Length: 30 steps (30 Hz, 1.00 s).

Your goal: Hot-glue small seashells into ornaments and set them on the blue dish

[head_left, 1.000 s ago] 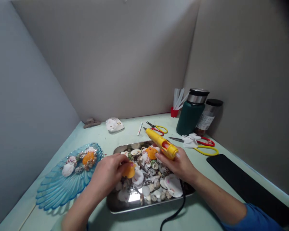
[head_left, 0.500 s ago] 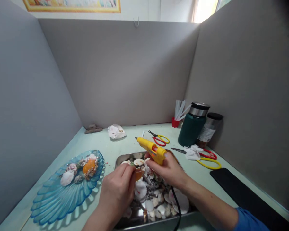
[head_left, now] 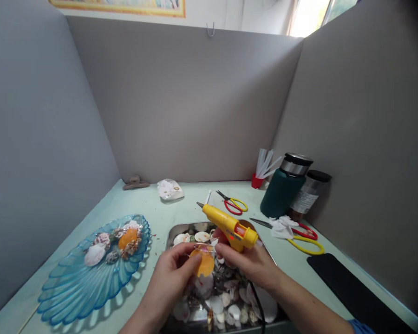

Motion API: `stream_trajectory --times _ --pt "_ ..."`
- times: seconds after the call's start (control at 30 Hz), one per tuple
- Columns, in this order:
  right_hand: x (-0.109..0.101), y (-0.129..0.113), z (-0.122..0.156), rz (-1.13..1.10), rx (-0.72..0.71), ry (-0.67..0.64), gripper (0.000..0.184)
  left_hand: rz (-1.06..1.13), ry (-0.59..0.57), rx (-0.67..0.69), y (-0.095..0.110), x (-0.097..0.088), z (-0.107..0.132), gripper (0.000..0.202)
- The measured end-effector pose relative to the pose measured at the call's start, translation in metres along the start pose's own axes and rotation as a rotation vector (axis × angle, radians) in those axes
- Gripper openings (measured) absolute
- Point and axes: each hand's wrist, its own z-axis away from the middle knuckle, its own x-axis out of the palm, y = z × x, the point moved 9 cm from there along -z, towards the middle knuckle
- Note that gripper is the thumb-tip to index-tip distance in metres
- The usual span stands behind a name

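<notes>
My left hand [head_left: 172, 280] is closed on an orange scallop shell [head_left: 204, 262], holding it up over the metal tray [head_left: 169, 236] of mixed seashells. My right hand [head_left: 249, 264] grips a yellow hot glue gun [head_left: 228, 225], nozzle pointing up and to the left, and its fingertips also touch the shell's upper edge. The gun's black cord [head_left: 257, 304] trails down across the tray toward me.
A blue shell-shaped glass dish [head_left: 73, 283] with several shells lies at the left. Red-and-yellow scissors [head_left: 234, 204], a second pair [head_left: 301, 234] under a tissue, a green flask [head_left: 284, 190], a jar [head_left: 310, 195], a red cup [head_left: 256, 181] and a black slab [head_left: 355, 283] stand right. Grey partitions enclose the desk.
The orange shell has been lifted out of the tray and turned to face me. The glue gun has swung back from the shell, and my right fingertips have come onto the shell's edge.
</notes>
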Motion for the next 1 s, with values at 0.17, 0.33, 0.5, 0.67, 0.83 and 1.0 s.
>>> stream_trajectory --times 0.17,0.33,0.5,0.67,0.83,1.0 --pt "0.001 -0.004 0.004 0.044 -0.003 0.011 0.015 -0.012 0.007 -0.057 0.000 0.004 0.004 0.037" --pt "-0.003 -0.002 0.006 0.037 0.030 0.062 0.018 0.045 -0.064 -0.040 -0.001 0.012 0.006 0.034" --pt "-0.001 -0.003 0.007 0.032 0.011 0.050 0.017 0.037 -0.102 -0.027 -0.002 0.016 0.008 0.035" --pt "0.000 -0.005 0.008 0.028 -0.013 0.037 0.015 -0.004 -0.087 -0.004 -0.001 0.013 0.008 0.033" --pt "-0.001 -0.007 0.009 0.058 -0.036 0.032 0.013 -0.024 -0.104 -0.018 -0.002 0.014 0.008 0.036" --pt "-0.001 -0.006 0.010 0.030 -0.041 0.039 0.014 -0.042 -0.086 -0.020 -0.002 0.011 0.008 0.038"
